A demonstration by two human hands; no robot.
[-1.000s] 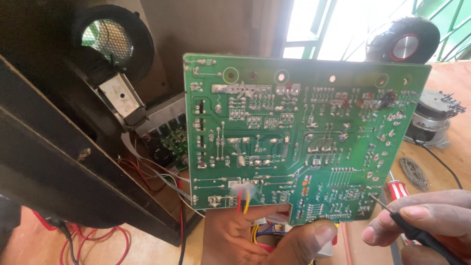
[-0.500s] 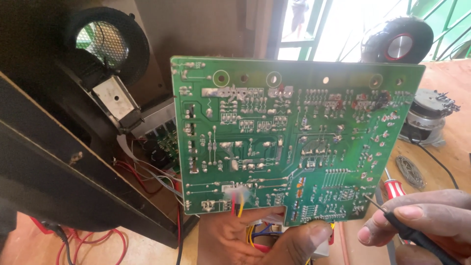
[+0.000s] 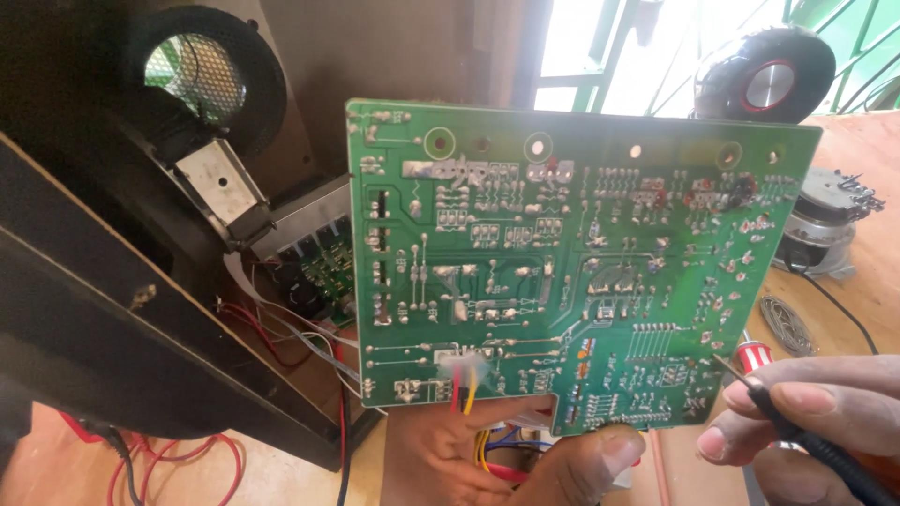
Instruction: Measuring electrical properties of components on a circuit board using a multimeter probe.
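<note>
Cabinet: a large black wooden speaker cabinet [image 3: 103, 309] fills the left side, tilted open, with a round mesh-backed port at its top and red and white wires trailing from its inside.
Board: a big green rectangular printed circuit board [image 3: 572, 272] is held upright at the centre, solder side to the camera, long axis running left to right, lower edge resting in the left hand.
Left hand: the left hand [image 3: 525, 464] comes up from below, palm under the board's lower edge, thumb pressed on the bottom rim near the middle; its fingers are closed on the board.
Right hand: the right hand [image 3: 816, 422] enters from the lower right, fingers pinched narrow around a thin black probe with a metal tip [image 3: 750, 384], held like a pen.
Key relation: the board's lower right corner lies up and left of the right fingers; the probe tip points that way and touches or nearly touches the solder joints there. The right hand is the nearer one to that spot.
Bench items: a round black speaker driver with a silver centre [image 3: 769, 75] stands behind the board's top right corner; a small grey metal motor [image 3: 825, 230] sits on the wooden table [image 3: 872, 281] just right of the board.
</note>
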